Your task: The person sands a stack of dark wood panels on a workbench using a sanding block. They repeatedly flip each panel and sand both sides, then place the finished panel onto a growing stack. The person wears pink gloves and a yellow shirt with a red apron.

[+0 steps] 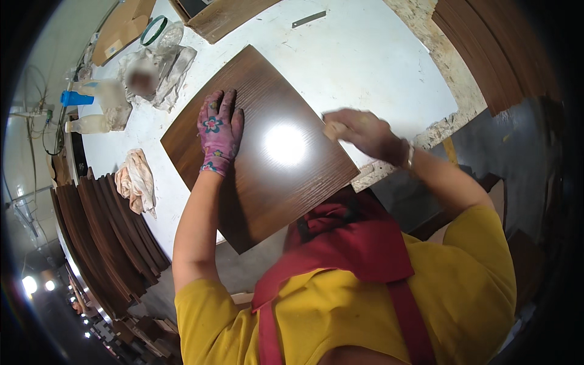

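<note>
A dark brown wood-grain panel (267,201) lies on the white-topped table, its near corner jutting past the edge, with a bright light glare at its middle. My left hand (220,125), in a pink flowered glove with dirty fingertips, rests flat on the panel's left part, fingers stretched out. At the panel's right edge is my right hand (365,135), smeared by motion, its fingers closed round a small pale piece (333,129). What that piece is, I cannot make out.
Stacks of brown panels stand at left (103,237) and far right (493,55). A crumpled rag (137,179), a grey cloth (176,70), a blue-capped bottle (79,97), a green tape ring (153,30) and a cardboard box (225,21) lie about the table. A thin metal strip (309,19) lies at the back.
</note>
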A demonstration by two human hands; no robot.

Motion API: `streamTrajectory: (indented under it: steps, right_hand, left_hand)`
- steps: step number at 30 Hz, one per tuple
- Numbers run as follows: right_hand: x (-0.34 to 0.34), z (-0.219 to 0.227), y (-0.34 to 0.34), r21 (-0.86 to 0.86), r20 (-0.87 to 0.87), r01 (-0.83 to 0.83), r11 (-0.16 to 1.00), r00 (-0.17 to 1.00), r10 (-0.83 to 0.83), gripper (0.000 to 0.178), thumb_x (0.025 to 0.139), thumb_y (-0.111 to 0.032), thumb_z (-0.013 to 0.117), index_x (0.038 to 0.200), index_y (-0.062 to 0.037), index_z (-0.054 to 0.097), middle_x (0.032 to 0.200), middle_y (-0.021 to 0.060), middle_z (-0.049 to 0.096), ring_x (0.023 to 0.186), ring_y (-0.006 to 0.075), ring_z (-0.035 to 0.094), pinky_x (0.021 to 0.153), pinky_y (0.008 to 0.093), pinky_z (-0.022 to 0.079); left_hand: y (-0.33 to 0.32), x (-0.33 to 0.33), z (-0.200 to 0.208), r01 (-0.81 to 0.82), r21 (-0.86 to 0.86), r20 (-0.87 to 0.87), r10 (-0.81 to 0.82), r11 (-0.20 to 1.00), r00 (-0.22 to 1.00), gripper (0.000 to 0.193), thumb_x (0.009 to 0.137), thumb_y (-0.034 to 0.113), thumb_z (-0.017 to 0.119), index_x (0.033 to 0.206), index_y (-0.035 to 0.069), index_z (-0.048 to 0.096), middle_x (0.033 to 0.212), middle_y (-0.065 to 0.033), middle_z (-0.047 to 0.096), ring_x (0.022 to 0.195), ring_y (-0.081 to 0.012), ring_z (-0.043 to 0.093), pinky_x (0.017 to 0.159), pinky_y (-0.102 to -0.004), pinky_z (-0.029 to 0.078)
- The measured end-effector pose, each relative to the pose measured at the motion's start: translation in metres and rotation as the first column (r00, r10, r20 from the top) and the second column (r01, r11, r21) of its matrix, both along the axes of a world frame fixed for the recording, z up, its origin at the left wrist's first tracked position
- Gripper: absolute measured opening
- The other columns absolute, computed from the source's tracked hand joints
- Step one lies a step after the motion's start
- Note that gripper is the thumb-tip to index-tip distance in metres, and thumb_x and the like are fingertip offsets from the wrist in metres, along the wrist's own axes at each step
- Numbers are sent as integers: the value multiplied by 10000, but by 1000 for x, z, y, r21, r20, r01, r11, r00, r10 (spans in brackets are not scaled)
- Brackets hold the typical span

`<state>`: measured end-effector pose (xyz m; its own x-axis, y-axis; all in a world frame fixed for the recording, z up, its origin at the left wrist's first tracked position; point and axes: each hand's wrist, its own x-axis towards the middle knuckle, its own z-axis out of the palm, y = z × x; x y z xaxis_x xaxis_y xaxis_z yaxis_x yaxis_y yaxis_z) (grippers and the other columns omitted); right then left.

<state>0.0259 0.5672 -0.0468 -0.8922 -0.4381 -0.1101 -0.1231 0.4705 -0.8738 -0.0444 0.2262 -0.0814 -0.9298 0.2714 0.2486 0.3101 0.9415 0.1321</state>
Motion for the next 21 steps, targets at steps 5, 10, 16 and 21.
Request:
streamTrajectory:
  steps: [5,10,16,21]
  right_hand:
    - [-49,-9,-35,-15,-2,86,996,996,-86,413,974,-275,510,1316,-63,606,1138,148,694,1050,283,649,966,373,480]
    - [23,-15,1,-91,-28,53,994,998,-56,443,988,-379,599,1262,-31,620,1157,126,687,1072,224,660,932,336,505]
    - [115,7,22,29,-34,161,987,987,-160,346,986,-254,627,1231,-10,634,1134,132,692,1060,223,655,924,320,507]
    - [185,-3,14,-148,-124,264,953,951,-283,288,966,-209,611,1211,-60,636,1185,132,677,1065,288,665,910,350,519]
  left_hand:
    - [2,-1,5,12,-29,3,-12,999,1000,447,952,308,586,1383,195,552,1395,-122,512,1326,-333,447,1111,-453,353]
    - [-3,0,0,29,-26,-28,-30,999,999,445,955,306,577,1380,174,556,1393,-136,516,1316,-342,458,1108,-449,365]
    - [-5,-2,-4,63,-11,-75,-64,998,995,425,960,311,572,1354,151,583,1363,-145,544,1276,-343,500,1087,-438,391]
    - [-10,1,-12,50,-81,-73,-56,996,996,470,985,368,526,1413,174,527,1439,-134,495,1349,-343,440,1132,-465,331]
